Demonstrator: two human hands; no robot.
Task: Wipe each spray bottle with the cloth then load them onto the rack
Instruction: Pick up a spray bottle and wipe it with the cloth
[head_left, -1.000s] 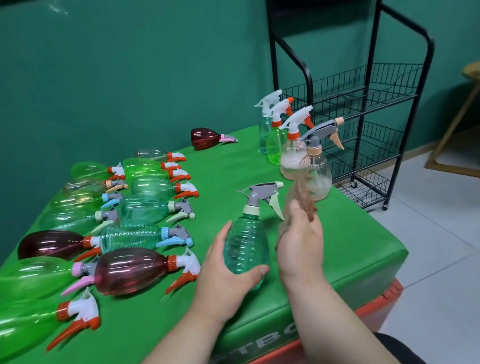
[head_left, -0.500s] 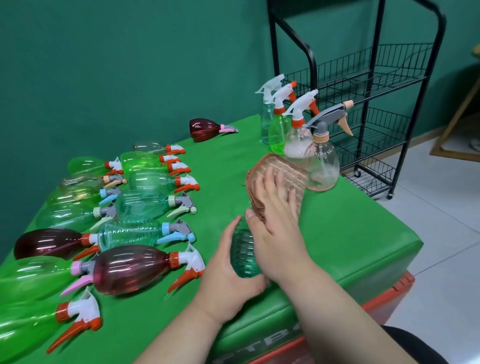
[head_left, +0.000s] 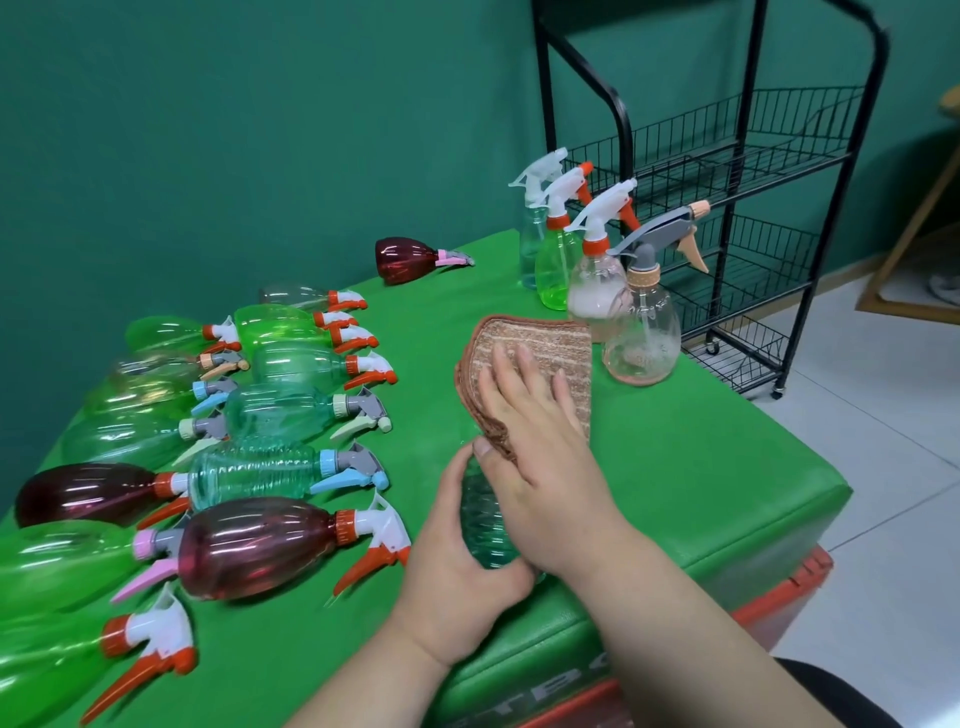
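Our left hand (head_left: 457, 561) grips the teal ribbed spray bottle (head_left: 485, 530) round its lower body, just above the near edge of the green worktop (head_left: 701, 467). Our right hand (head_left: 540, 467) lies flat on the brown striped cloth (head_left: 540, 343), fingers straight and spread, pressing it over the bottle's top so the trigger head is hidden. The thumb sits at the cloth's near edge, against the bottle.

A second ago the cloth hung bunched from our right hand beside the bottle, and the grey trigger head was in plain sight. Half a second ago the cloth already covered it, much as now.

Four upright bottles (head_left: 644, 332) stand just beyond the cloth, with the black wire rack (head_left: 727, 208) behind them. Many bottles (head_left: 270, 545) lie in rows to the left.
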